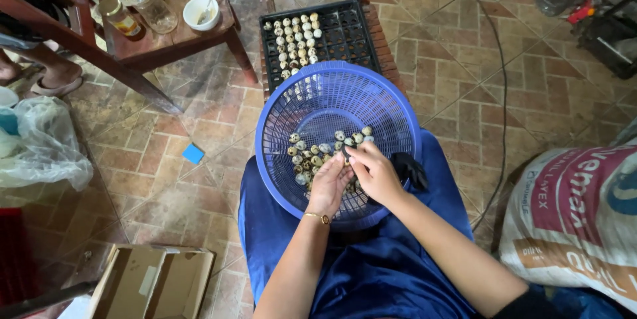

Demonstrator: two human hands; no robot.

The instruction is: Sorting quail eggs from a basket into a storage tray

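A round blue plastic basket (292, 103) rests on my lap, which is covered in blue cloth. Several small speckled eggs (312, 153) lie in a heap at its bottom. My left hand (328, 186) reaches into the heap with fingers curled over the eggs; a gold bracelet sits on its wrist. My right hand (375, 173) is beside it, fingers closed around eggs at the heap's right edge. A black egg tray (355, 30) lies on the floor beyond the basket, with several speckled eggs (295, 40) set in its left cells.
A wooden table (179, 37) at the upper left carries a white bowl (201, 12), a jar and a bottle. A cardboard box (152, 279) lies open at the lower left, a printed sack (577, 219) at the right, and a plastic bag (43, 146) at the left.
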